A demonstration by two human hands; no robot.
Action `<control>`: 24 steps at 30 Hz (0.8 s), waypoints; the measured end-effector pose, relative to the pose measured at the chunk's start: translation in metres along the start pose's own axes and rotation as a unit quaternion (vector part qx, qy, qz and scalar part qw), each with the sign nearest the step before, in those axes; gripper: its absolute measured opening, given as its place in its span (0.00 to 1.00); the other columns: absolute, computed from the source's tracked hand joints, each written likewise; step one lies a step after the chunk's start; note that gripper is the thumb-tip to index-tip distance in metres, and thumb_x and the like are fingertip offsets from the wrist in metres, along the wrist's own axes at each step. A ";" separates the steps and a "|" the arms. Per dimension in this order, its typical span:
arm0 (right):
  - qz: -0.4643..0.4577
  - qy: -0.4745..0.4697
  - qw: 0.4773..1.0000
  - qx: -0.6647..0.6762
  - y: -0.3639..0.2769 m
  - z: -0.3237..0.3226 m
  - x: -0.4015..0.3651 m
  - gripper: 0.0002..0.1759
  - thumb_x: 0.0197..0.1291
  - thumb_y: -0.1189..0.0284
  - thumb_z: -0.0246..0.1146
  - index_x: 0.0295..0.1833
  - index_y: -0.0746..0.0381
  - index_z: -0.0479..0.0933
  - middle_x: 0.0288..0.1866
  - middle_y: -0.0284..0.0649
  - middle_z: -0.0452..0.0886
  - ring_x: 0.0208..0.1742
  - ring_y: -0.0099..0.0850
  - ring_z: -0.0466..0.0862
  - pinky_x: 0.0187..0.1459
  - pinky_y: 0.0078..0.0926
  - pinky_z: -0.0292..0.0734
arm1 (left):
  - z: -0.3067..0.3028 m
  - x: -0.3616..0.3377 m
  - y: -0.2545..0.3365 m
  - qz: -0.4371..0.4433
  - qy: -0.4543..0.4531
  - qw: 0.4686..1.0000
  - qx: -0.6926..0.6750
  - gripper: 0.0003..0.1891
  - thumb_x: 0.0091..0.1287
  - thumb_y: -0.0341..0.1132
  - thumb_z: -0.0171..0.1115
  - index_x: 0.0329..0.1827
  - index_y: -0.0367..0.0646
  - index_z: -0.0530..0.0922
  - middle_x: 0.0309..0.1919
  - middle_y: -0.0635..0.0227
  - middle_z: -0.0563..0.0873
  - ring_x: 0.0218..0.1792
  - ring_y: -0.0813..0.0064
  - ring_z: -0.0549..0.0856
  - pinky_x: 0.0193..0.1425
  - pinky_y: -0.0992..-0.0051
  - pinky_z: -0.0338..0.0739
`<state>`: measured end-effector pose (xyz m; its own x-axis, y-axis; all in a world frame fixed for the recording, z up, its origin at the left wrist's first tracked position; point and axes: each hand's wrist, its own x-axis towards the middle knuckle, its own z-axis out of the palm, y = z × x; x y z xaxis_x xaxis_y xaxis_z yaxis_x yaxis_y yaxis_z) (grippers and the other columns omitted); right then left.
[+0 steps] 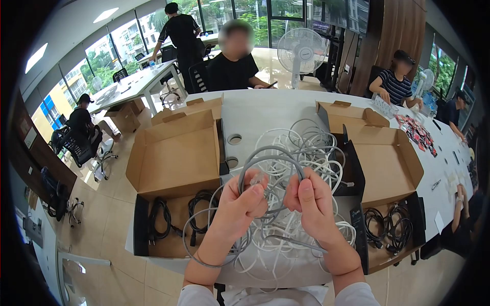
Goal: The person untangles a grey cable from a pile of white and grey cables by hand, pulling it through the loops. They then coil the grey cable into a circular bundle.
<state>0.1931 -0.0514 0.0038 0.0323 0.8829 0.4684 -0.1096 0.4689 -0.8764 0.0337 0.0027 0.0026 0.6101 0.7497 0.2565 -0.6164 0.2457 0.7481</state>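
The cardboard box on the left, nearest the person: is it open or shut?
Open: the lid stands raised behind it, and black cables show inside.

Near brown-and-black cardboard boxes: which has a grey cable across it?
The left box: a thin grey cable crosses its right side; the right box shows only coiled black cables.

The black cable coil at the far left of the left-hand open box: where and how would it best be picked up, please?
I'd come from straight above and pinch both long sides of the black cable coil together at mid-length. It lies as a narrow oval on the floor of the left-hand box, whose lid is open, while the box wall looks close on its outer side.
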 end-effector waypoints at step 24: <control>0.048 0.030 0.988 -0.143 -0.004 -0.012 0.006 0.16 0.71 0.67 0.50 0.51 0.68 0.75 0.25 0.28 0.70 0.22 0.13 0.65 0.24 0.14 0.59 | 0.008 -0.005 0.005 0.021 -0.011 0.919 0.394 0.10 0.71 0.36 0.54 0.44 0.38 0.71 0.22 0.75 0.69 0.23 0.88 0.62 0.25 0.84 0.57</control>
<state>0.2055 -0.0483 0.0088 0.0950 0.9193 0.3819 0.1708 0.3629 -0.9160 0.0316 -0.0048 0.0106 0.6099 0.7332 0.3005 -0.0933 -0.3102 0.9461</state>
